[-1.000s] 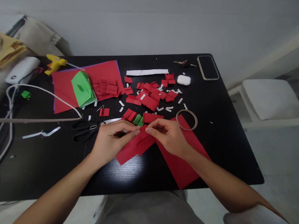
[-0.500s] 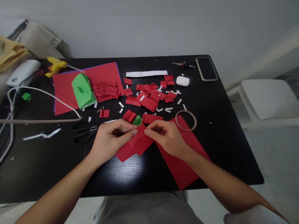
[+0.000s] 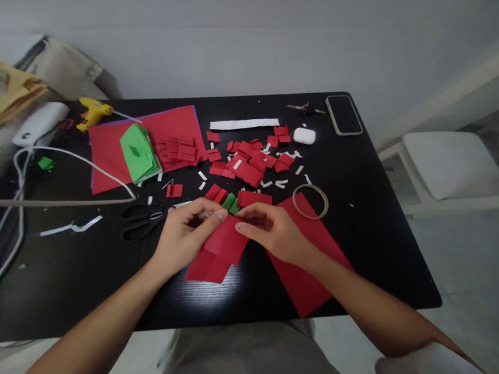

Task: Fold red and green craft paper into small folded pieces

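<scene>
Between my hands are creased pieces of red paper (image 3: 222, 245), hanging over the near part of the black table. My left hand (image 3: 187, 228) pinches the upper left edge with thumb on top. My right hand (image 3: 274, 231) pinches the upper right edge; its other fingers are curled behind the paper. Just beyond my fingertips lie folded green paper pieces (image 3: 231, 203) and folded red paper pieces (image 3: 251, 167) in a loose heap. Under my right forearm rests a large red sheet (image 3: 303, 270). Black-handled scissors (image 3: 142, 223) lie left of my left hand, their blades partly hidden by it.
A yellow glue gun (image 3: 94, 112), a green paper stack (image 3: 138, 153) and red sheets (image 3: 110, 157) lie at left, near white cables (image 3: 19, 216). Tape ring (image 3: 310, 201), white earbud case (image 3: 304, 136), phone (image 3: 344, 115) and keys (image 3: 305, 108) are at right. White paper scraps (image 3: 281, 183) are scattered about.
The red paper in my hands has turned, and its lower part now hangs nearer the table's front edge. Both hands keep their pinch in nearly the same place.
</scene>
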### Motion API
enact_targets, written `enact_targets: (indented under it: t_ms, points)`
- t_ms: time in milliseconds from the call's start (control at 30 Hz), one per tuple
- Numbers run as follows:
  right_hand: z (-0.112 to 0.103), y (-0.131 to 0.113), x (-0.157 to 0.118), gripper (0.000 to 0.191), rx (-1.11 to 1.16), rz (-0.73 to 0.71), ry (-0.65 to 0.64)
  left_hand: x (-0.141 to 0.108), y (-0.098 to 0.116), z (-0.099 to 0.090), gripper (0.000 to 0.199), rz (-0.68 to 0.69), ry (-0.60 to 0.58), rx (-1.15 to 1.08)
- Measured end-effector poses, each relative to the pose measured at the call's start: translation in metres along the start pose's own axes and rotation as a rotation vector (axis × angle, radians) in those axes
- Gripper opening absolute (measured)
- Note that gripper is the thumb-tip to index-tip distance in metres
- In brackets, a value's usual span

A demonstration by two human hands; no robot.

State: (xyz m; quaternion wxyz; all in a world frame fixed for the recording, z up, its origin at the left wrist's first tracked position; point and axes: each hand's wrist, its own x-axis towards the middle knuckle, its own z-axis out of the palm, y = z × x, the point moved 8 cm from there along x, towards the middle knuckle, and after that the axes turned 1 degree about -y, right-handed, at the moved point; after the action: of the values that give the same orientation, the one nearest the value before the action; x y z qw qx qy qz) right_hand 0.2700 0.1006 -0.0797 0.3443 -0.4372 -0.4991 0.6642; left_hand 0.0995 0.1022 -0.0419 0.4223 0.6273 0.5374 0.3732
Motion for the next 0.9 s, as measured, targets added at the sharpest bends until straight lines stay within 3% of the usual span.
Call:
enact_targets:
  t_ms: [133,400,567,700,900]
  points:
    - [-0.004,-0.004,0.002,0.017,0.002,-0.034,0.016,0.001,0.001,-0.004,0.016,-0.005,0.047,-0.022]
    - [0.0,-0.009,-0.002,0.01,-0.093,-0.082,0.011,0.0,-0.006,0.013,0.018,-0.039,-0.129,-0.002]
    - [0.0,-0.009,-0.004,0.013,-0.012,-0.085,-0.027,0.001,-0.004,0.007,0.016,-0.044,-0.07,-0.011]
    - [0.001,-0.012,-0.005,0.029,0.07,-0.146,-0.089,0.003,-0.01,0.001,0.02,-0.129,-0.016,-0.093]
    - [-0.005,-0.014,-0.006,0.019,-0.036,-0.237,0.032,0.001,-0.016,0.004,0.023,-0.194,-0.03,-0.17]
